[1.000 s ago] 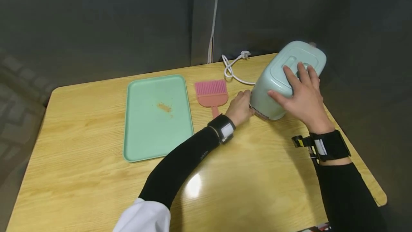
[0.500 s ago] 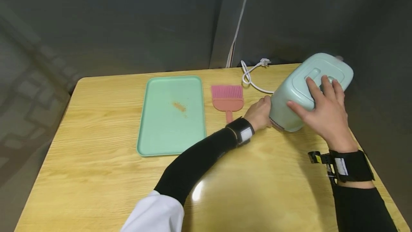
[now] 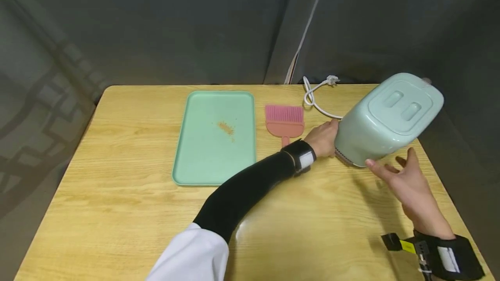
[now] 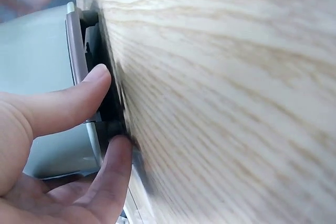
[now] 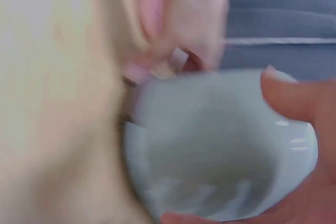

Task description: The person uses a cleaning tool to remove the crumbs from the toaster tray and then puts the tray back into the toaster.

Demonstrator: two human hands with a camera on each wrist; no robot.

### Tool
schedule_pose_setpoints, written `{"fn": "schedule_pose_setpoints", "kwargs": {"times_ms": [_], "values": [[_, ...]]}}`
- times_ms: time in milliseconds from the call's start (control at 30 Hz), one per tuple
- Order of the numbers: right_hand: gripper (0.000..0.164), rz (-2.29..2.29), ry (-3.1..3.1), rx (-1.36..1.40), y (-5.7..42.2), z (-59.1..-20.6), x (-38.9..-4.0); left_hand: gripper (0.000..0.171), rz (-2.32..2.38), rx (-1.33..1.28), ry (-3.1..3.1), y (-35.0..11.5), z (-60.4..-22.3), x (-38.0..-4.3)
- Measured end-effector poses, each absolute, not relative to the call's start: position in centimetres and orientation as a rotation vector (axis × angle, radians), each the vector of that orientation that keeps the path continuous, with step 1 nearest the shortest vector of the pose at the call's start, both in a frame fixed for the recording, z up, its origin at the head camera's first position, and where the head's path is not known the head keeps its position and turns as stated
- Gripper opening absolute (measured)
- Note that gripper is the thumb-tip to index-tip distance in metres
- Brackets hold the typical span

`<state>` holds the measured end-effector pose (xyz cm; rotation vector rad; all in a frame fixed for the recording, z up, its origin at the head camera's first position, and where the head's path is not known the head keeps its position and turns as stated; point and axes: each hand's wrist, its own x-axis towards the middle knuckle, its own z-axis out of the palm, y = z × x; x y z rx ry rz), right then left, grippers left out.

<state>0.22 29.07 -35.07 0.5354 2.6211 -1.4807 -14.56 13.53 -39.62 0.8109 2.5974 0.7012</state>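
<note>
A mint-green toaster (image 3: 363, 127) with two oval recesses in its top stands at the table's right side. My left hand (image 3: 323, 137) is at its low left end. In the left wrist view the thumb (image 4: 79, 100) lies across the toaster's bottom edge and the forefinger (image 4: 116, 166) bends in beside a dark foot, gripping that lower corner. My right hand (image 3: 412, 190) is off the top, thumb right at the toaster's near lower side, fingers spread and loosely bent. The right wrist view is blurred, with that thumb (image 5: 289, 95) beside the pale body.
A green tray (image 3: 203, 159) with a small patch of brown crumbs (image 3: 225, 128) lies left of centre on the wooden table (image 3: 133, 151). Between tray and toaster is a pink brush (image 3: 285, 121), its handle partly behind my left arm. A white power cord (image 3: 322, 109) loops behind. Dark walls border the table.
My right hand has left the toaster's top and come down towards me to its near side. The left hand stays at the toaster's lower end. The head view has shifted, moving everything rightward.
</note>
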Motion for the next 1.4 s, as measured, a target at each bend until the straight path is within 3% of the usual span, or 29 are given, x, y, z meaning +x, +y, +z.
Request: {"fn": "schedule_pose_setpoints", "kwargs": {"times_ms": [167, 467, 667, 1133, 1400], "values": [[0.116, -1.369, 2.443, 0.651, 28.8, -37.7, 0.6, 0.092, 0.687, 0.806, 2.581, 13.9, -39.4, -14.6], [0.094, -1.279, 2.932, 0.519, 26.6, -40.4, -1.4, 0.083, 0.695, 0.823, 2.564, 13.5, -39.3, -15.1], [0.074, -1.056, 3.02, 0.699, 26.4, -40.8, -1.7, 0.086, 0.675, 0.813, 2.586, 13.7, -39.3, -15.1], [0.061, -0.978, 3.038, 0.846, 25.9, -41.0, -2.1, 0.085, 0.608, 0.782, 2.655, 14.5, -39.5, -15.0], [0.037, -0.91, 3.082, 0.885, 25.7, -41.4, -2.0, 0.079, 0.589, 0.765, 2.682, 14.7, -39.7, -14.7]]}}
